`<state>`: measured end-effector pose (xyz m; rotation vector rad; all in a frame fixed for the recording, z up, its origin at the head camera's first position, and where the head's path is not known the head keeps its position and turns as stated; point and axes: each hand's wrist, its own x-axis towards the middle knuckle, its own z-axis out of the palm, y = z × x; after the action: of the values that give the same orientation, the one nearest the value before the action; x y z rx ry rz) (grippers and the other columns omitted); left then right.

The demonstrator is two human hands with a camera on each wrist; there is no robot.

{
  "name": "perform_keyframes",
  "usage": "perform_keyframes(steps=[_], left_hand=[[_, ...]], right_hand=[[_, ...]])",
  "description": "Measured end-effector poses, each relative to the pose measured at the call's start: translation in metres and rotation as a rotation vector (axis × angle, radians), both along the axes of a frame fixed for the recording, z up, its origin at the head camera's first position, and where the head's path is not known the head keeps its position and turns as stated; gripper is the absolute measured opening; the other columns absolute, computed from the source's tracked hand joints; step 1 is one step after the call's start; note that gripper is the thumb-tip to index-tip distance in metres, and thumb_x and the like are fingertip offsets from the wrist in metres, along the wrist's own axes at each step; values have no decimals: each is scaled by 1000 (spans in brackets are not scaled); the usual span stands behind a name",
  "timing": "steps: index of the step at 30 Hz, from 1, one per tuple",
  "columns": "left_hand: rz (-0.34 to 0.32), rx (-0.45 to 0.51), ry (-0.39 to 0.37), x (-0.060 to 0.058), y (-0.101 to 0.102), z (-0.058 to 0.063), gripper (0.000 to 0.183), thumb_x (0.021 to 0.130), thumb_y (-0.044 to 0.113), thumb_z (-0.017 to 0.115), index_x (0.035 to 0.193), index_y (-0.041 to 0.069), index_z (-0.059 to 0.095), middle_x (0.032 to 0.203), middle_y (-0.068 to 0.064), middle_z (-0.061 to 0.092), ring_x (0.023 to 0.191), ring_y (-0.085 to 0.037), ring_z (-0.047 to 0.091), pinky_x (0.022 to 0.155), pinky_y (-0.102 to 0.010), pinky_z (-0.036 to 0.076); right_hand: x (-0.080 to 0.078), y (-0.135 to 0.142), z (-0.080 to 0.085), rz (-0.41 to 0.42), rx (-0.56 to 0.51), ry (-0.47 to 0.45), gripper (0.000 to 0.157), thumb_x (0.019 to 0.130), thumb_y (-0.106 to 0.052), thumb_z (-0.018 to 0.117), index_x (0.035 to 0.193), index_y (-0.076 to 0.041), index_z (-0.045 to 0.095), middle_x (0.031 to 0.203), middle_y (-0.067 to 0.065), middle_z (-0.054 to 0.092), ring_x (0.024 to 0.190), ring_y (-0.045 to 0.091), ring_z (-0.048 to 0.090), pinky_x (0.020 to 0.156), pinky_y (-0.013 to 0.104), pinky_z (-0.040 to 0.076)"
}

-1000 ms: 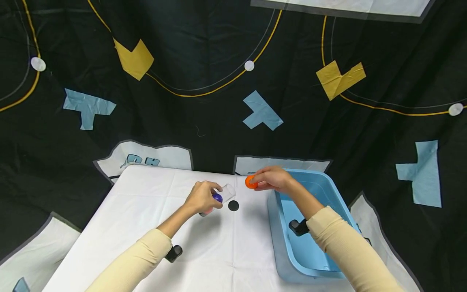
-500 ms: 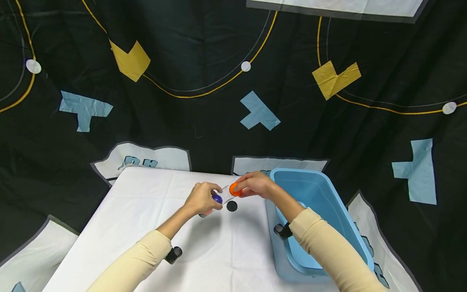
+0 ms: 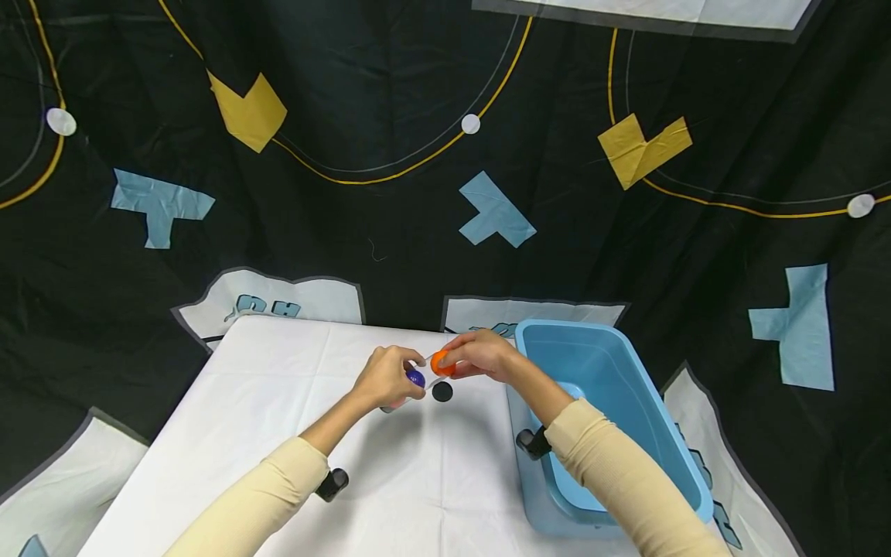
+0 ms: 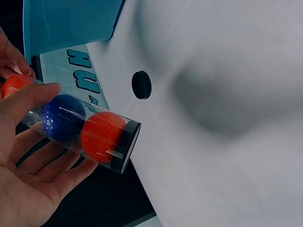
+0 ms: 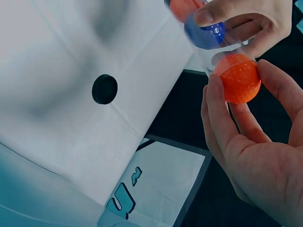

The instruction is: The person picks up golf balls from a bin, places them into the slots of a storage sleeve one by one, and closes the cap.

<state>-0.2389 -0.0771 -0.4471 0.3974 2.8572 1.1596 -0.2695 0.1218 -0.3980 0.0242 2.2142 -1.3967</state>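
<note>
My left hand (image 3: 386, 377) grips a clear tube (image 5: 205, 59), held tilted above the table. Inside it are a blue ball (image 4: 64, 118) and a red-orange ball (image 4: 103, 137), the latter against the black end cap (image 4: 124, 147). My right hand (image 3: 487, 354) pinches a bright orange ball (image 5: 239, 80) between thumb and fingers at the tube's other, uncapped end. The rim seems to cross this ball, so part of it looks to be inside. A loose black cap (image 3: 442, 391) lies on the table beneath the hands.
A light blue plastic bin (image 3: 612, 334) stands at the right of the white-covered table (image 3: 292, 387), under the right forearm. Behind the table hangs a black cloth backdrop (image 3: 390, 255) with yellow and blue tape pieces.
My right hand has moved left with the orange ball, from apart from the tube to its uncapped end. My left hand has kept the tube nearly still.
</note>
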Motion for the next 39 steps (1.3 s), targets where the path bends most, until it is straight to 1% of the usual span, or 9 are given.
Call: perform_keyframes(steps=[3, 12, 17, 23, 26, 30, 34, 38, 39], left_hand=[[-2, 2, 8, 0, -1, 0, 38, 66, 14, 92, 101, 12, 78, 91, -9, 78, 80, -19, 72, 70, -30, 59], [11, 8, 3, -1, -3, -1, 38, 65, 15, 93, 100, 13, 79, 87, -6, 78, 79, -18, 72, 73, -32, 58], [22, -7, 13, -1, -7, -4, 39, 65, 16, 94, 100, 11, 79, 88, -7, 78, 80, -19, 71, 74, -33, 58], [49, -16, 25, -1, -16, -9, 39, 63, 14, 93, 100, 10, 79, 86, -7, 78, 78, -20, 71, 74, -35, 59], [59, -9, 13, -1, -20, -12, 40, 64, 14, 93, 101, 9, 78, 88, -9, 78, 78, -21, 72, 74, -37, 60], [76, -10, 4, 0, -26, -16, 41, 63, 13, 94, 100, 9, 78, 88, -9, 77, 78, -21, 72, 75, -38, 61], [94, -11, -4, 0, -32, -19, 41, 63, 13, 94, 100, 9, 77, 87, -8, 77, 78, -20, 71, 75, -38, 60], [107, -15, -8, 1, -37, -20, 40, 64, 13, 93, 100, 9, 77, 87, -7, 76, 79, -21, 70, 76, -40, 61], [108, -16, -8, 1, -38, -20, 39, 64, 13, 93, 100, 9, 77, 87, -7, 76, 79, -21, 70, 76, -40, 60]], right_hand=[[0, 0, -1, -3, -10, -6, 33, 89, -12, 76, 120, 1, 69, 114, 16, 72, 92, 27, 75, 97, 45, 56], [0, -1, 0, -24, -12, -21, 34, 88, -14, 77, 118, -1, 71, 116, 15, 72, 102, 33, 74, 94, 41, 58], [0, 0, -1, -29, 28, 14, 38, 87, -19, 78, 121, -4, 71, 118, 14, 71, 103, 33, 73, 95, 41, 57], [0, 1, -7, -29, 73, 93, 39, 84, -19, 81, 119, -6, 72, 116, 12, 74, 98, 30, 71, 92, 41, 59], [0, 2, -11, -33, 98, 138, 39, 83, -19, 82, 119, -6, 71, 110, 10, 76, 96, 28, 69, 89, 40, 60], [-1, 3, -19, -59, 141, 209, 42, 81, -20, 83, 119, -6, 71, 104, 10, 77, 90, 28, 70, 86, 40, 61], [-5, 3, -31, -122, 216, 325, 42, 80, -23, 84, 117, -5, 73, 103, 12, 77, 88, 28, 72, 82, 40, 61], [-10, 0, -47, -211, 296, 440, 41, 80, -25, 83, 114, -5, 74, 102, 13, 75, 99, 30, 67, 75, 35, 57], [-11, -2, -51, -235, 306, 456, 40, 80, -25, 83, 113, -5, 74, 101, 13, 75, 103, 32, 65, 76, 36, 54]])
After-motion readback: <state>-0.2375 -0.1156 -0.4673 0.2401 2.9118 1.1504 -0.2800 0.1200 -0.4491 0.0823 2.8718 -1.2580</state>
